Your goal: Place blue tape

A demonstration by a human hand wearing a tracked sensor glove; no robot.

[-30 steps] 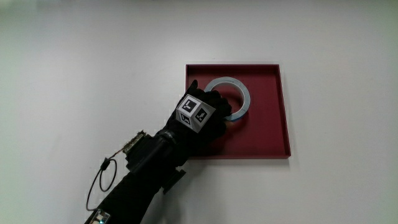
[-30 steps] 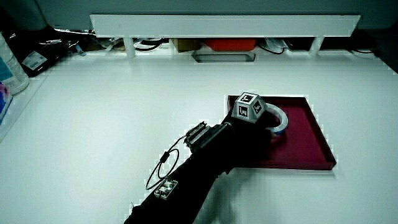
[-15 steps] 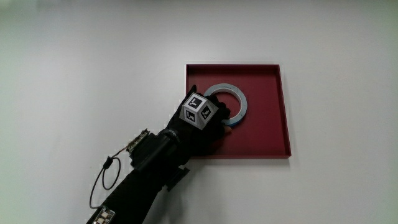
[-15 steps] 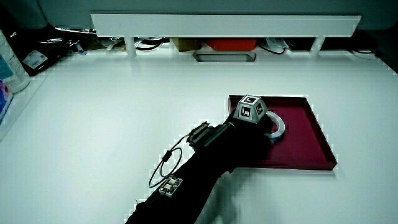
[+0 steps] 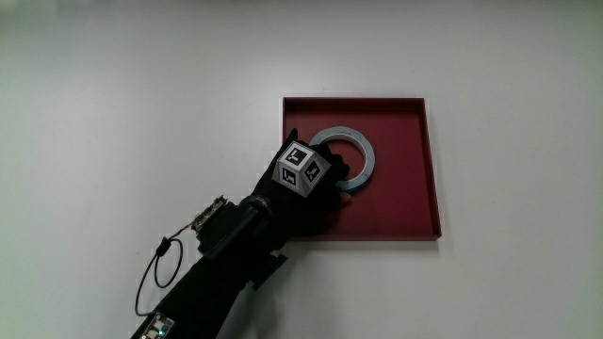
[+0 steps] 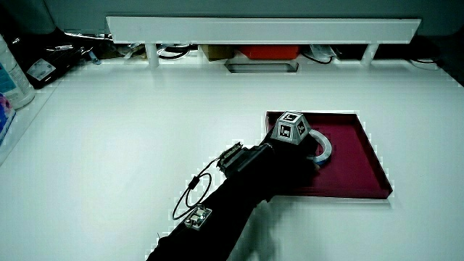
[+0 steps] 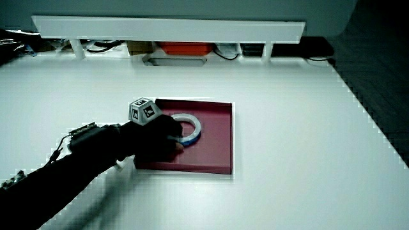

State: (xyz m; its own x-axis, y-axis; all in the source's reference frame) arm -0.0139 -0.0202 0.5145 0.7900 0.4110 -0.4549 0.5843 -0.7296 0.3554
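I am looking at a plain white table point(image 5: 141, 94). A low white partition point(image 6: 261, 29) stands along the edge farthest from the person, and both side views show it.

A shallow dark red tray point(image 5: 429, 169) lies flat on the table, a little off the middle of the frame in the main view.

The blue tape point(image 5: 363, 151) is a roll that looks pale on its flat face and blue along its side. It lies flat on the tray floor, inside the rim and touching none of the walls, in the half of the tray nearest the forearm. In a side view point(image 7: 193, 124) the ring's open middle shows the red floor through it.

The hand point(image 5: 306, 184) reaches in over the tray's edge. Its black-gloved fingers point(image 7: 174, 137) are curled together and closed on the part of the roll's rim nearest the person, and they cover that stretch of the ring.

The small patterned cube point(image 5: 300, 168) sits on the back of the hand, just beside the roll.

The forearm point(image 5: 226, 254) slants away from the tray across the bare table toward the person. It carries a small fitting and a thin loop of cable point(image 5: 155, 278) that rests on the table.

In a side view point(image 6: 326, 148) I see only an arc of the roll past the cube.
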